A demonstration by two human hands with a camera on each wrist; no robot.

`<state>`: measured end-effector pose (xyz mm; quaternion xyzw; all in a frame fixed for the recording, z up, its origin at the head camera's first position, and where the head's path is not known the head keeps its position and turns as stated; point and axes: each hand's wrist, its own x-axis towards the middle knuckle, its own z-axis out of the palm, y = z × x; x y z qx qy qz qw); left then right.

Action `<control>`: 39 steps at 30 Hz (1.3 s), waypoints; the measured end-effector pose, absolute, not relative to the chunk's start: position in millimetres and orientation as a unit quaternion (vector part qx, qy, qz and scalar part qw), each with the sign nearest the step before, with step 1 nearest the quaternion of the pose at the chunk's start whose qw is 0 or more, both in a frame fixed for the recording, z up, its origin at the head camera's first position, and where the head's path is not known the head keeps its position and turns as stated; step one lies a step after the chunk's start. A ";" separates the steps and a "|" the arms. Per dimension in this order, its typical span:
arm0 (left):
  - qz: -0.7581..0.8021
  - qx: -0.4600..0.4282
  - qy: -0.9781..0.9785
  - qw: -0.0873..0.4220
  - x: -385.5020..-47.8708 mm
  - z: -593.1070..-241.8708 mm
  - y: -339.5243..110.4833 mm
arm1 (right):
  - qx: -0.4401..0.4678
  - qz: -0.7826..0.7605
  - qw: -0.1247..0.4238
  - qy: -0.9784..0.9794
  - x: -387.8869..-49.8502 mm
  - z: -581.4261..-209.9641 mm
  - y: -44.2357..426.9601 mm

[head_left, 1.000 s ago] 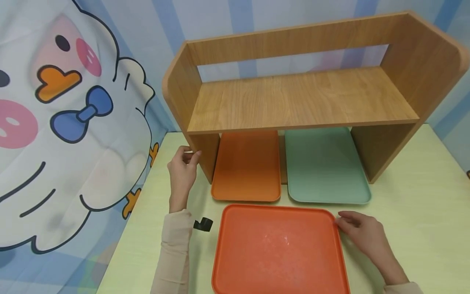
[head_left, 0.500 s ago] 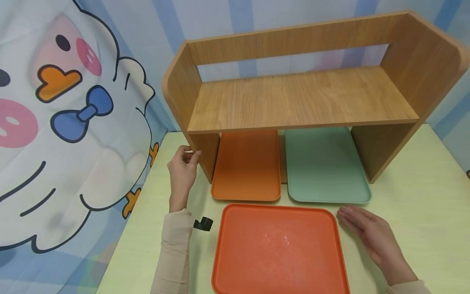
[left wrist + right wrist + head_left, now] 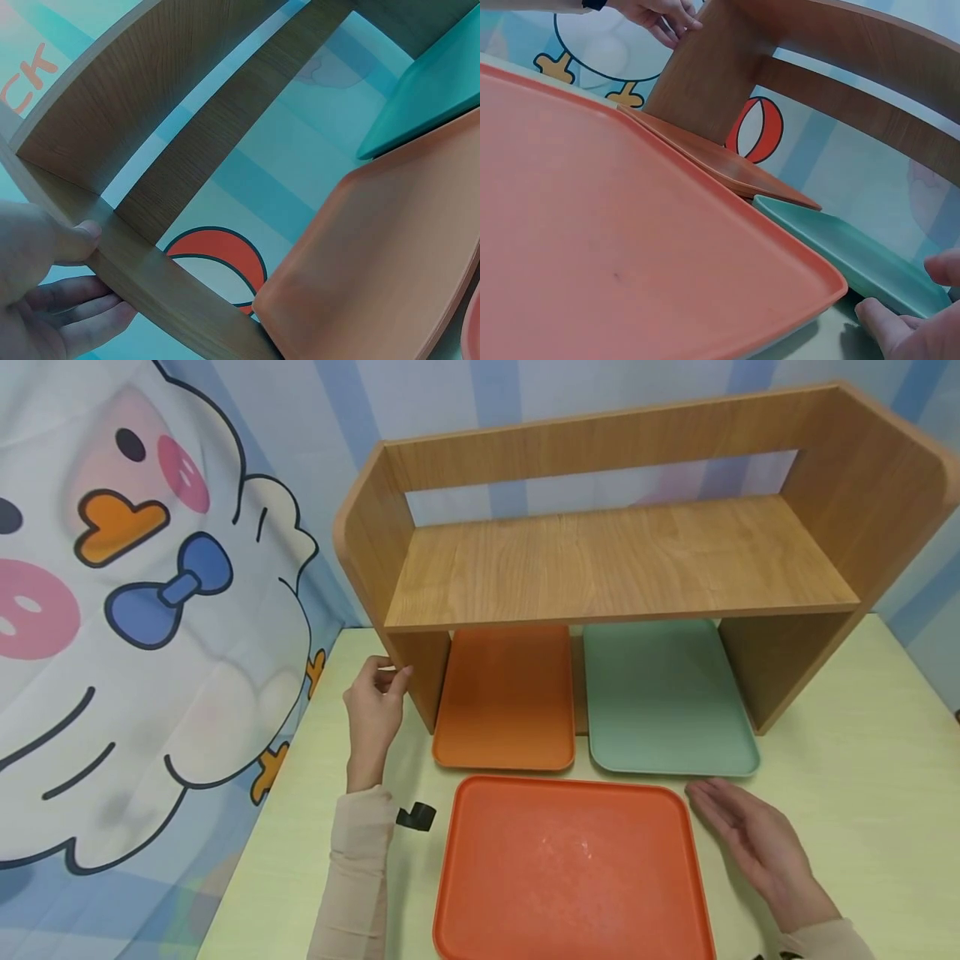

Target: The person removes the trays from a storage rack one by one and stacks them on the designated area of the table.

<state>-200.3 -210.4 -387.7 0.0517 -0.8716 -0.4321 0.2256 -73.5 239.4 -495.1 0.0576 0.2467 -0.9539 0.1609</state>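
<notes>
My left hand [image 3: 375,706] grips the front edge of the left side panel of a wooden desktop shelf [image 3: 622,560]; in the left wrist view the thumb lies on the panel and the fingers are on its outer side. Beneath the shelf board lie an orange tray [image 3: 502,710] and a green tray [image 3: 667,702], side by side, their front ends sticking out. A larger red-orange tray [image 3: 570,877] lies in front of them. My right hand [image 3: 761,843] has straight fingers beside its far right corner, just before the green tray's front corner. Whether it touches either is unclear.
The shelf stands on a pale yellow-green table [image 3: 847,793]. Behind it hangs a blue striped cloth [image 3: 420,402] with a large cartoon bird on the left. A small black piece [image 3: 417,817] sits by the left cuff.
My right hand, earlier with bent fingers at the red-orange tray's corner, has turned on its side and straightened its fingers near the green tray. The left hand and all the trays stay put.
</notes>
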 end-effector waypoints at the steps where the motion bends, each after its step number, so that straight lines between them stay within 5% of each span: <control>1: -0.432 0.052 -0.871 0.226 -200.2 -387.6 -210.5 | 0.057 -0.955 0.162 0.242 -74.8 -495.7 239.3; 19: -0.431 0.055 -0.873 0.222 -200.6 -388.7 -211.5 | 0.195 -0.932 0.153 0.263 -95.1 -497.3 226.6; 39: -0.435 0.051 -0.871 0.221 -200.9 -388.4 -210.7 | 0.237 -0.926 0.112 0.272 -100.3 -490.8 217.1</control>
